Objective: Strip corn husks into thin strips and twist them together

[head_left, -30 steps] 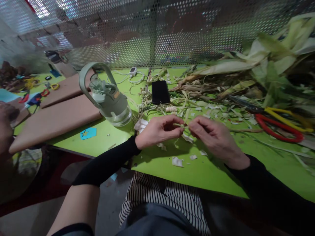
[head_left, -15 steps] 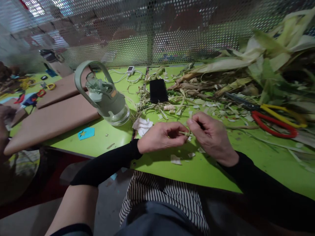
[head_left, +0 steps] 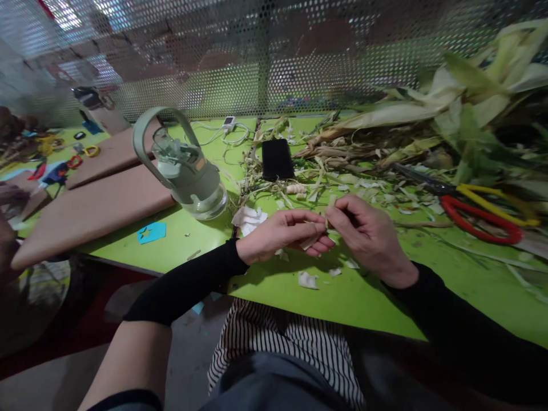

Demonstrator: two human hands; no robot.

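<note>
My left hand (head_left: 289,233) and my right hand (head_left: 363,233) meet fingertip to fingertip above the green table. Between the right thumb and forefinger a small pale-green strip of corn husk (head_left: 332,200) sticks up. The left thumb and forefinger are pinched close to the right fingertips, while the other left fingers reach out below. A small whitish piece of husk (head_left: 307,243) shows at the left fingers; its full shape is hidden. White scraps (head_left: 308,279) lie on the table under the hands, and crumpled white paper (head_left: 249,220) sits by the left wrist.
Scissors (head_left: 483,220) with red and yellow handles lie at right, before heaped corn husks (head_left: 475,97). A phone (head_left: 277,160) rests among husk shreds. A green bottle (head_left: 188,171) stands left, beside brown covers (head_left: 98,211). Another person's hand (head_left: 11,197) is at far left.
My left hand has turned, and its lower fingers have straightened out under the pinch. The right hand has stayed nearly in place, with more of the pale strip showing above it.
</note>
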